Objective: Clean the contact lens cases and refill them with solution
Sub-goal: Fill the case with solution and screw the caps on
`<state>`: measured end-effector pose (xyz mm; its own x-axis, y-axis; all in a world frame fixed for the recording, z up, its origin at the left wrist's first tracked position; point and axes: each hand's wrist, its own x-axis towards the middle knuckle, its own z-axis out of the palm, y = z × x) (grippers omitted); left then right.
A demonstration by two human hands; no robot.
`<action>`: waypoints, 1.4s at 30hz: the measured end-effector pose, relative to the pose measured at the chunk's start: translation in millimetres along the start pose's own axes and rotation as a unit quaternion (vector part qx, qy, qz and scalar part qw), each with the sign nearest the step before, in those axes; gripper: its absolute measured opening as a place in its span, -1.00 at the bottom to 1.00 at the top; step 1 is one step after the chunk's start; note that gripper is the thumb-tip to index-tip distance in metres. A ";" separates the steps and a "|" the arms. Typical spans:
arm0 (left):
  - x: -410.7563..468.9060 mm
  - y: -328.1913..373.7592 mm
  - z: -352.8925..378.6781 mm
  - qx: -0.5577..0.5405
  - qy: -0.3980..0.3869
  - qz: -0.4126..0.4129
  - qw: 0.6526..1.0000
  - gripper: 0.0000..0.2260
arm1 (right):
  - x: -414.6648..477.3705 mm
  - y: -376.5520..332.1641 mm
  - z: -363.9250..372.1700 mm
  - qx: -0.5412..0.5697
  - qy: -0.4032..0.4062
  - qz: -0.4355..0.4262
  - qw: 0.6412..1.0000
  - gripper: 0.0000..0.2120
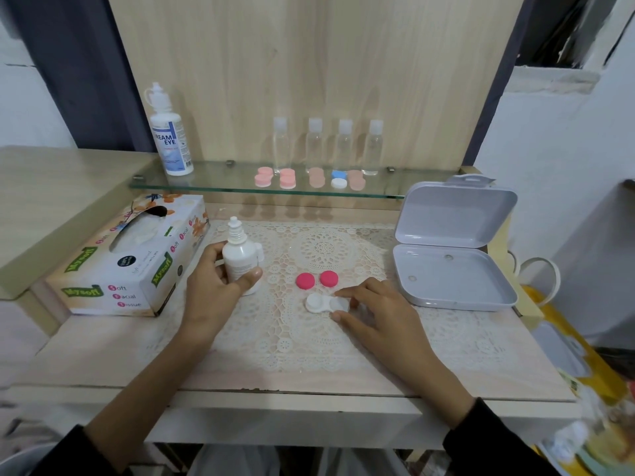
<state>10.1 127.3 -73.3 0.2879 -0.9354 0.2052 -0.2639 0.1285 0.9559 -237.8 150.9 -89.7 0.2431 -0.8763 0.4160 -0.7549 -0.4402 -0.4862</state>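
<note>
lace mat covers the wooden bench. on it the right hand has its fingers pinched round one end of the open white lens case. the left hand grips a small upright solution bottle. two pink caps lie just beyond the case. farther back, a glass shelf carries more cases and bottles.

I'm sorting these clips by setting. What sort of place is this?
Probably a home vanity or dressing table: a glass shelf holds a lens solution bottle and lens cases, a lace mat covers the wooden top, and a tissue box sits at the left.
</note>
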 end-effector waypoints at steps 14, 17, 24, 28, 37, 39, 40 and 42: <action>-28.0 17.3 12.6 0.022 0.188 0.206 0.960 -0.50 | -2.3 -1.9 -0.7 -0.009 0.002 -0.003 1.000 -0.71; -31.5 24.8 18.9 0.031 0.198 0.317 0.927 -0.61 | -2.1 -2.4 -0.9 -0.011 0.001 -0.005 1.000 -0.71; -23.3 18.3 43.6 0.102 -0.051 0.266 0.957 -0.67 | -1.3 -2.2 0.0 -0.016 0.006 -0.007 1.000 -0.72; -10.0 -1.2 49.5 0.226 -0.123 0.207 0.944 -0.67 | -1.0 -1.5 1.0 -0.013 0.006 -0.007 1.000 -0.70; -5.6 -0.7 48.2 0.303 -0.141 0.259 0.906 -0.76 | -0.8 -1.0 0.3 -0.013 0.008 -0.011 1.000 -0.71; -7.1 1.0 46.5 0.278 -0.133 0.250 0.918 -0.77 | -1.0 -1.5 0.6 -0.013 0.009 -0.011 1.000 -0.70; -8.5 2.7 45.3 0.261 -0.131 0.247 0.924 -0.77 | -0.9 -1.7 0.6 -0.012 0.009 -0.011 1.000 -0.70; -12.7 6.7 42.9 0.234 -0.135 0.249 0.930 -0.78 | -0.9 -1.5 0.9 -0.012 0.009 -0.011 1.000 -0.70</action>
<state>-34.7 125.9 -78.6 -0.2029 -0.8548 0.4776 -0.6929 0.4700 0.5468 -236.4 152.1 -90.1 0.2492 -0.8621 0.4412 -0.7638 -0.4551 -0.4577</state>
